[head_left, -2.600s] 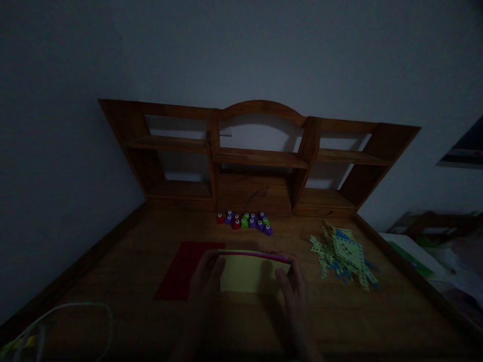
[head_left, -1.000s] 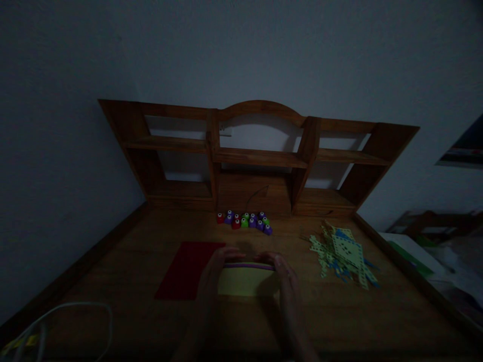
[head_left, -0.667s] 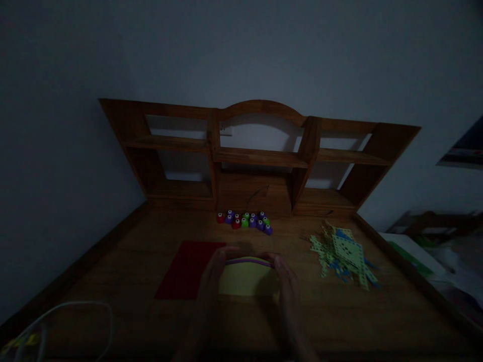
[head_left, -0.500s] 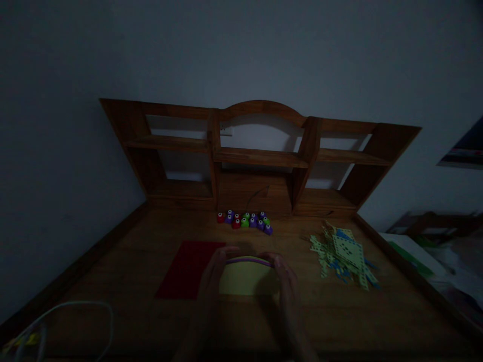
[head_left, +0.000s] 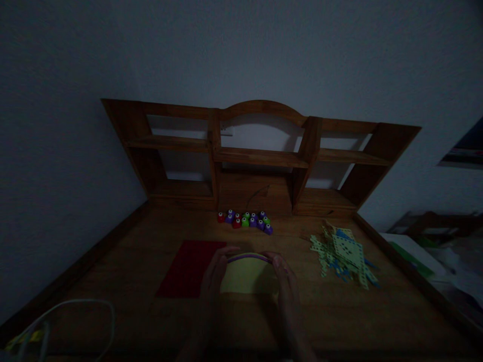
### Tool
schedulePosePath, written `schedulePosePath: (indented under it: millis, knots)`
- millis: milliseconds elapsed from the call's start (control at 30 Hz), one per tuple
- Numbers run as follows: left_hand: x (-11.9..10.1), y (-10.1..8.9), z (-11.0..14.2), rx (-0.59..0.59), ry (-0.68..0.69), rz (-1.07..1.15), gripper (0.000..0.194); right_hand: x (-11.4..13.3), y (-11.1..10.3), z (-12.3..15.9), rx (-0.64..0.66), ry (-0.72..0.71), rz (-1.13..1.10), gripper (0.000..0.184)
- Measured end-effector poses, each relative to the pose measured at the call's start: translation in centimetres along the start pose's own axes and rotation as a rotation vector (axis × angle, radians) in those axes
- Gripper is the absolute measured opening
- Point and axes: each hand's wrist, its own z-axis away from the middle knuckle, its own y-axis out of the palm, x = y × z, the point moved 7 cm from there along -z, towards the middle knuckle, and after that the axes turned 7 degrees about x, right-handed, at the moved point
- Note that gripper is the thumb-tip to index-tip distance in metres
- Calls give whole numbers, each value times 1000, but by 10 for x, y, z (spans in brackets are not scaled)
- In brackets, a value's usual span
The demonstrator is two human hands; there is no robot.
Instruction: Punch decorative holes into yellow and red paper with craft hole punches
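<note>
Between my two hands a pale yellow sheet is held upright and bowed, its upper edge arching away from the desk. Along that edge runs a purple band; I cannot tell whether it is a second layer. My left hand grips the left end, and my right hand grips the right end, thumb against the top corner. A flat red sheet lies on the desk, partly behind my left hand. The picture is dark, so some finger detail is lost.
Several red, purple and green toys with eye shapes stand before a wooden shelf unit. A pile of light green and blue perforated pieces lies to the right. A pale cord loops at the front left of the wooden desk.
The yellow sheet is bowed a little more, its top edge slightly higher. My left hand has shifted slightly to the right. The other things stay in place.
</note>
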Motion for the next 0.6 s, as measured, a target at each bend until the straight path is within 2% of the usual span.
schedulePosePath:
  millis: [133, 233, 300, 367, 467, 533, 600]
  knots:
    - [7, 1, 0, -70, -4, 79, 38, -1, 3, -1, 62, -8, -1, 38]
    - [11, -2, -1, -75, 33, 77, 38, -1, -1, -2, 77, -57, 6, 36]
    - [20, -7, 2, -76, 1, 24, 36, -1, -3, -1, 117, -113, -1, 40]
    - [37, -13, 10, -60, -102, -35, 41, -5, -6, 2, 176, -138, 11, 45]
    - [60, -24, 23, -73, -218, -168, 45, -17, -14, 11, 200, -52, 117, 40]
    - [65, -33, 26, -115, -227, -296, 43, -20, -18, 17, 209, 2, 186, 30]
    - [62, -37, 22, -125, -219, -419, 43, -17, -19, 18, 226, 8, 182, 30]
